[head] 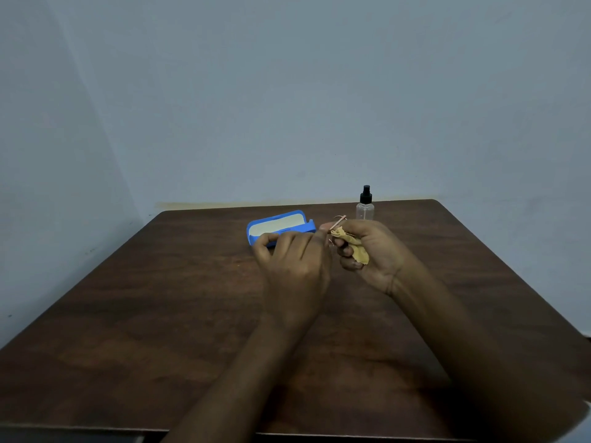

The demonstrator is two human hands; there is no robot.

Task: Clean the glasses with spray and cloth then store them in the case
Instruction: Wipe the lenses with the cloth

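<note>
Two hands meet above the far middle of the dark wooden worktop (160,314) in the head view, the only view there is. The right hand (374,251) is turned palm toward the camera, and its grip is clamped on a bunched yellow cloth (351,247), fingers curled round it so that a wad sits against the lens area. The glasses (339,220) show only as thin pinkish wire poking out above and beside that cloth, held up off the worktop between the two hands. That probably gives the cloth access to both faces of a lens.

The left hand (294,260) shows its back, with its thumb side against the frame. It likely steadies the glasses, but I cannot tell whether its grip is clamped on them, since the hand hides the contact.

Just behind the left hand lies the blue case (278,228), lid open and pale lining up, ready to receive the glasses. The spray bottle (365,206) stands upright and untouched behind the right hand, near the worktop's far edge. This looks like the wiping step, with storing not yet done.
</note>
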